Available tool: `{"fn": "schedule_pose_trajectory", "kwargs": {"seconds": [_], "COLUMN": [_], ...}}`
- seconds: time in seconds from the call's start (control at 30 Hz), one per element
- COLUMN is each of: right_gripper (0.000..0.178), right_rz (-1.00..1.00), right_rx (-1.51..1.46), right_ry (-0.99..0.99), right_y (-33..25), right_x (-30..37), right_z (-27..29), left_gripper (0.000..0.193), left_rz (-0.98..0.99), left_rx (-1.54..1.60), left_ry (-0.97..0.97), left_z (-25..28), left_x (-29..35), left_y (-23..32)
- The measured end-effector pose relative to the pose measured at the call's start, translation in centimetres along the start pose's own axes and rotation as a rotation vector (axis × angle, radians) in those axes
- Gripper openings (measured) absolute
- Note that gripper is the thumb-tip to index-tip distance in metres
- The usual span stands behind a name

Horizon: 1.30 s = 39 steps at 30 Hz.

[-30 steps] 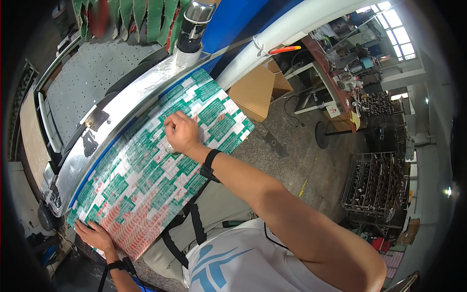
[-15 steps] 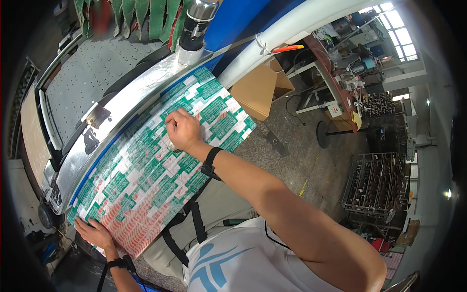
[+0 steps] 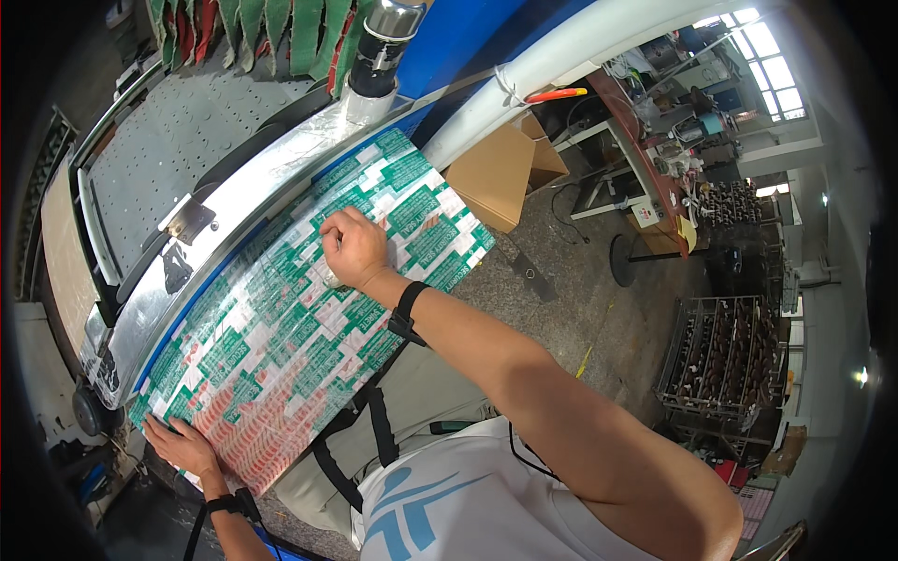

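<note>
A board covered with green, white and red patterned tape (image 3: 271, 309) lies slantwise before me, along the blue edge of a metal machine. My left hand (image 3: 180, 447) rests on its lower left corner, fingers spread flat and empty. Toward the upper middle of the board, my right hand (image 3: 355, 249) is closed in a fist against the surface. A small pale bit shows beneath that fist, but the fingers hide what it is. Both wrists wear black bands.
Beyond the board runs the machine's shiny metal rim (image 3: 168, 271), with a grey dotted bed (image 3: 187, 131) behind it. Green and red strips (image 3: 271, 33) hang at the top. A cardboard box (image 3: 491, 178) stands at right, and a loaded rack (image 3: 720, 355) is farther off.
Both hands stay in place on the board. The hanging strips at the top look sharper and show more red; the whole view has shifted very slightly.
</note>
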State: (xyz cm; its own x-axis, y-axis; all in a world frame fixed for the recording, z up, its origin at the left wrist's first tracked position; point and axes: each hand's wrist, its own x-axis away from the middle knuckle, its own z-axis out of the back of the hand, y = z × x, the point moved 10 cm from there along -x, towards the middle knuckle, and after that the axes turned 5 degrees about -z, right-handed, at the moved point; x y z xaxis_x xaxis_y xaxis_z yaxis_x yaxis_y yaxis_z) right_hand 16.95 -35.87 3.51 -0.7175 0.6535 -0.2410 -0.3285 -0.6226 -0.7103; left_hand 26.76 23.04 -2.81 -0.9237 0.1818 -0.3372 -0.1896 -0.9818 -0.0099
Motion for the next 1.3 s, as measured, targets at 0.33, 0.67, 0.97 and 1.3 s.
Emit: {"fn": "schedule_pose_trajectory", "kwargs": {"seconds": [0.33,0.67,0.97,1.3], "right_gripper": [0.007,0.012,0.039,0.046], "right_rz": [-0.011,0.081,-0.048,-0.047], "right_rx": [-0.015,-0.025,0.136,0.212], "right_ry": [0.008,-0.002,-0.142,-0.177], "right_y": [-0.5,6.3,6.3,4.7], "right_x": [-0.2,-1.0,-2.0,-1.6], "right_z": [-0.3,-1.3,-3.6,-2.9], "left_gripper": [0.060,0.075,0.068,0.070], "left_rz": [-0.004,0.044,0.210,0.263], "left_rx": [-0.023,0.280,0.199,0.298], "left_ry": [0.014,0.002,-0.015,-0.104], "left_z": [1.3,-0.1,3.5,2.4], "left_x": [-0.5,-0.2,-0.3,0.2], "left_y": [0.7,3.3,1.9,2.0]}}
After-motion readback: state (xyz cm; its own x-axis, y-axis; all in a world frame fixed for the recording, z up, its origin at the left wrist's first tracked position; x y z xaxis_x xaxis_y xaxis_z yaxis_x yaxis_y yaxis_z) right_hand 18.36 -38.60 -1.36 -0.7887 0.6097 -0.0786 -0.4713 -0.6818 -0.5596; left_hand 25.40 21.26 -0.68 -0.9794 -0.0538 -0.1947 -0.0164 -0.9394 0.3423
